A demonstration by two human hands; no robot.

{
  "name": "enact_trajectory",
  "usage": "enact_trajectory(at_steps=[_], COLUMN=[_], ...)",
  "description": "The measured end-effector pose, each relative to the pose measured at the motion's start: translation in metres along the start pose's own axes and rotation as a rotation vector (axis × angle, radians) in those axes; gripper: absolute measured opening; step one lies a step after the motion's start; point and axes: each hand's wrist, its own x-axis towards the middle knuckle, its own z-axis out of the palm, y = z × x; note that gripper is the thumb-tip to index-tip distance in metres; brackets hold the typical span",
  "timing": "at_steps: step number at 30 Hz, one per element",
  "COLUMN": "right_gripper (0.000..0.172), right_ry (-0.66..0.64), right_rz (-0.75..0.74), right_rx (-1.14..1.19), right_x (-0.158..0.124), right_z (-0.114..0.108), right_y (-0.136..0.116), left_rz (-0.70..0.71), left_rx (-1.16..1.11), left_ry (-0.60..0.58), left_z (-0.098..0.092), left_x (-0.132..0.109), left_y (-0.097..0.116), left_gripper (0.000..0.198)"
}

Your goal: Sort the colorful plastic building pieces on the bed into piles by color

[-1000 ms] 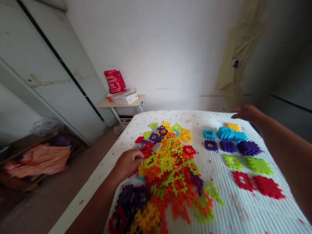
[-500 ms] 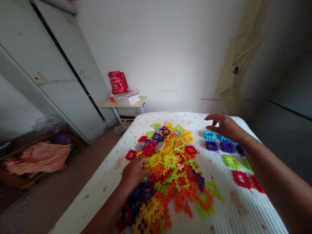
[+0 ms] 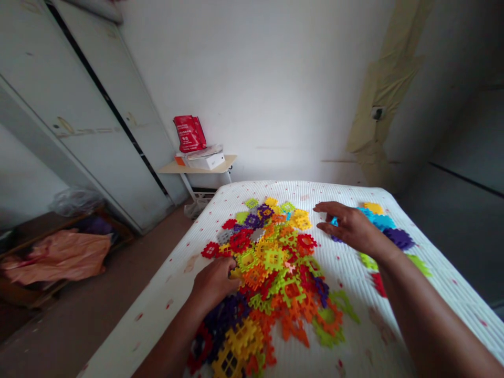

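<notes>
A heap of coloured plastic interlocking tiles [image 3: 275, 273] lies on a white ribbed mattress [image 3: 354, 346]. My left hand [image 3: 216, 283] rests at the heap's left edge with its fingers closed on a yellow tile [image 3: 236, 273]. My right hand [image 3: 348, 226] hovers over the right side with fingers spread and nothing in it. Behind and beside that hand lie sorted stacks: yellow [image 3: 373, 208], light blue [image 3: 380, 220], purple [image 3: 398, 238], green [image 3: 418, 263] and red [image 3: 378, 283], partly hidden by my arm.
A small side table [image 3: 197, 168] with a red bag [image 3: 190, 133] and a white box stands against the far wall. A grey wardrobe [image 3: 79, 121] fills the left. Clothes and a low shelf [image 3: 55, 257] sit on the floor at left.
My right hand has come back from the far right corner toward the heap, now over the light blue and purple pieces. My left hand slid nearer along the heap's left edge.
</notes>
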Motion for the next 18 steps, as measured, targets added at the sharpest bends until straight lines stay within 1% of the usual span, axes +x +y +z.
enact_trajectory(at_steps=[3,7,13,15,18], right_gripper=[0.032,0.031,0.03,0.031,0.031], right_ry=[-0.02,-0.031,-0.075,-0.088,-0.097], right_rz=[-0.009,-0.016,-0.015,-0.023,-0.025], right_rx=[-0.001,0.012,-0.022,-0.029,-0.042], right_x=[-0.002,-0.002,-0.001,-0.002,-0.002], right_z=[0.001,0.004,0.009,0.011,0.012], right_y=[0.003,0.004,0.003,0.004,0.005], left_rz=[-0.005,-0.036,-0.061,-0.069,-0.06], left_rx=[0.04,0.057,-0.023,-0.012,0.05], left_ry=[-0.043,-0.039,-0.044,-0.037,0.009], left_z=[-0.003,-0.002,0.001,0.002,0.003], left_x=[-0.001,-0.002,-0.004,-0.004,-0.006], left_y=[0.0,0.001,-0.003,-0.003,-0.001], left_gripper=[0.019,0.016,0.018,0.017,0.011])
